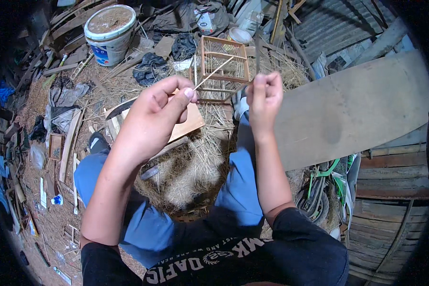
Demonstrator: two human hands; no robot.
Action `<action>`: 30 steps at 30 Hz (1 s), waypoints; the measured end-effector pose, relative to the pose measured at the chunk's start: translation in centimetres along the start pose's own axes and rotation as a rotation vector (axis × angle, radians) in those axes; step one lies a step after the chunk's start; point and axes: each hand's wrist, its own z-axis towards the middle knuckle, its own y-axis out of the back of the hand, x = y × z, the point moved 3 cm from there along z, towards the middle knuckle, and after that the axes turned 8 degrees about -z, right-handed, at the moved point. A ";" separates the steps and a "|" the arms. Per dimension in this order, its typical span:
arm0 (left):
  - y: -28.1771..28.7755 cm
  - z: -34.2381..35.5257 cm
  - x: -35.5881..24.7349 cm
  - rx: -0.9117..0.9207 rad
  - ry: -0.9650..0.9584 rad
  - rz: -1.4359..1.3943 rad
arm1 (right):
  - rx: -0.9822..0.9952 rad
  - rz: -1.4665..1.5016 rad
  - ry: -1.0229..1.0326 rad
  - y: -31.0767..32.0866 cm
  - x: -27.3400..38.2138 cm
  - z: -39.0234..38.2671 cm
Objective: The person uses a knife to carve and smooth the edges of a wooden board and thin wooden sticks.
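Note:
My left hand (164, 112) is closed, thumb and finger pinching a thin wooden stick (215, 72) that slants up to the right. My right hand (266, 93) is raised across from it with fingers curled together; motion smears it. Whatever it may hold is too blurred to name, though narrow dark strips show near its fingertips. Beyond the hands stands a small wooden cage-like frame (225, 53) with thin bars. A flat wooden board (189, 120) lies under my left wrist, partly hidden by it. Beside that board is a dark curved blade (120, 109).
Straw (195, 167) covers the ground between my legs. A white bucket (110, 40) stands at the far left, near black plastic (150, 69). To the right lies a large flat panel (348, 105), with a green wheeled machine (319, 190) below it. Wood strips (70, 143) litter the left.

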 end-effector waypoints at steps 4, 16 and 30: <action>0.0 0.2 0.1 0.003 0.033 0.051 | 0.150 -0.197 0.162 -3.5 1.4 -3.1; -0.1 0.1 0.2 0.013 0.057 -0.028 | 0.254 -0.323 0.290 -4.0 1.4 -3.4; 0.8 0.5 1.3 -0.011 0.178 -0.126 | 0.045 -0.203 0.003 -1.1 -1.1 -0.1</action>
